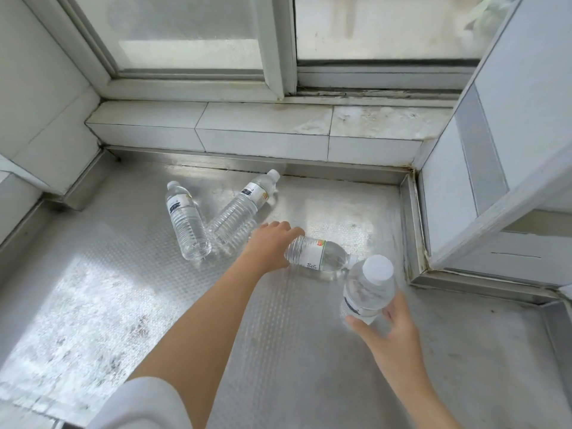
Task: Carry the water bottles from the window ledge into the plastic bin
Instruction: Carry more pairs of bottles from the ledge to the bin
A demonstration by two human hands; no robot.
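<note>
ribbed clear bottle (318, 254) under curled left hand (272, 243); right hand (393, 329) grips white-capped bottle (368, 289).

I could read nothing for certain on any of the four bottles. The far-left bottle (187, 221) carried a white label with a dark band of print, too small to make out. The bottle beside it (244, 209) had a white label with a dark mark and a yellowish patch, also illegible. The bottle lying under my left hand (268, 243), the lying bottle (318, 254), showed a white label with dark characters and a red-and-green mark, unreadable to me. The bottle held in my right hand (390, 329), the held bottle (368, 289), had a blurred label with a dark blue stripe.
</note>
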